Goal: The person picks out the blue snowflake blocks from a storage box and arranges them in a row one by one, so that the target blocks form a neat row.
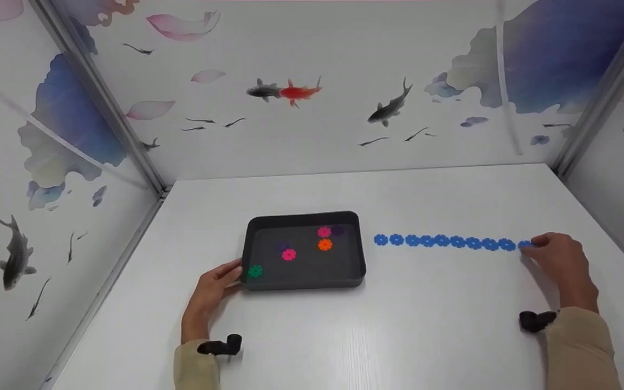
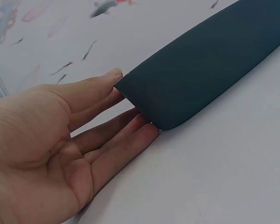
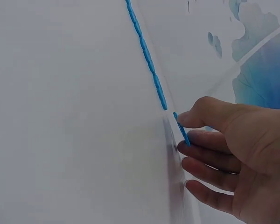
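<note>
At the right end of a row of blue snowflake discs point(image 1: 442, 240), my right hand point(image 1: 558, 260) pinches one more blue disc point(image 3: 181, 128) between thumb and fingers. A small gap separates that disc from the row. In the right wrist view the row point(image 3: 149, 60) appears edge-on, a thin line. My left hand point(image 1: 209, 295) holds the left end of a dark grey tray point(image 1: 304, 284). In the left wrist view its thumb is at the upper rim of the tray point(image 2: 196, 74), and the other fingertips are at the lower edge.
Inside the tray lie a green disc point(image 1: 255, 271), an orange disc point(image 1: 325, 245), two pink discs point(image 1: 288, 254) and dark purple ones point(image 1: 282, 246). The white table point(image 1: 312, 336) meets painted panels point(image 1: 333, 130) at the back and sides.
</note>
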`<state>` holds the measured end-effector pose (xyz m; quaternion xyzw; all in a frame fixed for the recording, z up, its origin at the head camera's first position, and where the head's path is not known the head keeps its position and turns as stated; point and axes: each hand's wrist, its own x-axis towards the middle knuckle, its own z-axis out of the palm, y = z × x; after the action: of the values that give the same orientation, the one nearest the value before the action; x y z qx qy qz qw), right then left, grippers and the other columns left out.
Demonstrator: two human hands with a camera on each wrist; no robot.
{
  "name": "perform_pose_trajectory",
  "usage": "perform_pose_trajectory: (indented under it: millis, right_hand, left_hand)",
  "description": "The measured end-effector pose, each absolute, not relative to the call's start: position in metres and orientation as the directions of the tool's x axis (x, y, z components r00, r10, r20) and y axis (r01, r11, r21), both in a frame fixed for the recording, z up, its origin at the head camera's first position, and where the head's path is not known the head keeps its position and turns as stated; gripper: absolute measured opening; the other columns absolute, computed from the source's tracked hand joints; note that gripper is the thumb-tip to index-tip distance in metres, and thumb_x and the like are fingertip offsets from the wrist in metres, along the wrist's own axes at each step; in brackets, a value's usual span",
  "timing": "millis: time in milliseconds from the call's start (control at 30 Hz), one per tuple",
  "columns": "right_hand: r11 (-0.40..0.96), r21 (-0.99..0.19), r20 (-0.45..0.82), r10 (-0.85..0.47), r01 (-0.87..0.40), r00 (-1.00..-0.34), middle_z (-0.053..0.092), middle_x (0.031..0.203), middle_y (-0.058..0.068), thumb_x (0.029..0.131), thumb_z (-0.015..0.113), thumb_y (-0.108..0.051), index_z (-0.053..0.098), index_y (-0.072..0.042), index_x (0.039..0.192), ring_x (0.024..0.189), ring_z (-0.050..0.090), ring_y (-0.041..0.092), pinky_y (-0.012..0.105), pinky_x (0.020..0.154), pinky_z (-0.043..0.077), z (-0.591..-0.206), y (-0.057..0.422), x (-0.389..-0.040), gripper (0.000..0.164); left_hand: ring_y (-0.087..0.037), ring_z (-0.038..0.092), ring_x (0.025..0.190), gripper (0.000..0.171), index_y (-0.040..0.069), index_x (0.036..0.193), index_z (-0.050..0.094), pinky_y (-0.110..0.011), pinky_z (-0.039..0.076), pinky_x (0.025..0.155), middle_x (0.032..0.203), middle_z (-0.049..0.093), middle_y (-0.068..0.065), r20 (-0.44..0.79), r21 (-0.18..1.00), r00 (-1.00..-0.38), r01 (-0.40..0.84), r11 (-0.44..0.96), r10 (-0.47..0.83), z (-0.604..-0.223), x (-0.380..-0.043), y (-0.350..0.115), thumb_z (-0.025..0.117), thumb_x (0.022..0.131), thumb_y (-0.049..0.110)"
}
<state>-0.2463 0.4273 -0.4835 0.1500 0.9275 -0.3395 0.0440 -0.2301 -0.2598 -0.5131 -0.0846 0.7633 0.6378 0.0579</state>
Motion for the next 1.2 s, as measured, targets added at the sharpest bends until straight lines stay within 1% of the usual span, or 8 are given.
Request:
perform_pose_trajectory:
  millis: [200, 400, 533, 767, 933, 1067, 1200]
  right_hand:
    - [0.684, -0.645, -0.231, 0.251, 0.341, -0.940, 0.042, 0.145, 0.037, 0.103, 0.051, -0.035, 0.046, 0.008, 0.142, 0.128, 0.041, 0.055, 0.068, 0.095, 0.043, -0.484, 0.428, -0.245, 0.058]
    - [0.668, -0.673, -0.194, 0.255, 0.317, -0.947, 0.042, 0.146, 0.036, 0.104, 0.050, -0.036, 0.046, 0.006, 0.143, 0.132, 0.040, 0.055, 0.070, 0.102, 0.039, -0.484, 0.427, -0.246, 0.058]
    - [0.665, -0.680, -0.187, 0.252, 0.310, -0.950, 0.042, 0.146, 0.037, 0.105, 0.049, -0.034, 0.044, 0.006, 0.145, 0.132, 0.040, 0.055, 0.069, 0.107, 0.039, -0.485, 0.426, -0.246, 0.057]
    - [0.655, -0.682, -0.213, 0.248, 0.325, -0.945, 0.039, 0.149, 0.037, 0.106, 0.046, -0.035, 0.043, 0.007, 0.146, 0.136, 0.035, 0.057, 0.071, 0.107, 0.036, -0.485, 0.423, -0.246, 0.058]
    - [0.654, -0.685, -0.199, 0.255, 0.321, -0.946, 0.039, 0.148, 0.038, 0.106, 0.045, -0.030, 0.043, 0.008, 0.145, 0.134, 0.038, 0.056, 0.068, 0.109, 0.039, -0.487, 0.417, -0.248, 0.054]
    - [0.660, -0.678, -0.190, 0.267, 0.323, -0.945, 0.040, 0.146, 0.038, 0.106, 0.047, -0.026, 0.044, 0.009, 0.144, 0.132, 0.041, 0.055, 0.066, 0.108, 0.041, -0.487, 0.416, -0.249, 0.052]
    - [0.640, -0.692, -0.194, 0.282, 0.335, -0.940, 0.041, 0.146, 0.038, 0.105, 0.050, -0.027, 0.043, 0.011, 0.143, 0.132, 0.041, 0.055, 0.066, 0.108, 0.041, -0.487, 0.418, -0.248, 0.055]
  left_hand:
    - [-0.027, 0.055, 0.133, 0.048, 0.010, 0.142, 0.058, -0.041, 0.050, 0.110, 0.149, 0.054, -0.013, -0.187, 0.962, -0.981, -0.193, 0.191, -0.049, -0.511, -0.231, -0.260, 0.066, 0.098, 0.029]
    - [-0.027, 0.057, 0.130, 0.047, 0.006, 0.142, 0.056, -0.038, 0.053, 0.106, 0.149, 0.052, -0.018, -0.177, 0.968, -0.983, -0.184, 0.172, -0.058, -0.510, -0.231, -0.261, 0.065, 0.099, 0.022]
    - [-0.025, 0.058, 0.130, 0.046, 0.006, 0.142, 0.056, -0.038, 0.052, 0.107, 0.150, 0.052, -0.017, -0.180, 0.967, -0.982, -0.187, 0.174, -0.055, -0.510, -0.230, -0.260, 0.064, 0.099, 0.021]
    - [-0.026, 0.057, 0.130, 0.046, 0.007, 0.142, 0.057, -0.041, 0.051, 0.108, 0.149, 0.053, -0.016, -0.181, 0.968, -0.982, -0.188, 0.165, -0.055, -0.510, -0.230, -0.261, 0.065, 0.099, 0.023]
    - [-0.025, 0.058, 0.129, 0.046, 0.008, 0.140, 0.059, -0.040, 0.051, 0.108, 0.147, 0.056, -0.015, -0.190, 0.966, -0.980, -0.198, 0.163, -0.065, -0.512, -0.230, -0.261, 0.066, 0.098, 0.024]
    - [-0.024, 0.059, 0.128, 0.045, 0.009, 0.141, 0.059, -0.040, 0.051, 0.109, 0.147, 0.056, -0.014, -0.201, 0.965, -0.978, -0.207, 0.160, -0.056, -0.514, -0.231, -0.260, 0.066, 0.098, 0.024]
    - [-0.025, 0.059, 0.128, 0.047, 0.009, 0.141, 0.058, -0.040, 0.050, 0.109, 0.147, 0.055, -0.014, -0.195, 0.966, -0.979, -0.202, 0.164, -0.054, -0.514, -0.231, -0.259, 0.066, 0.098, 0.026]
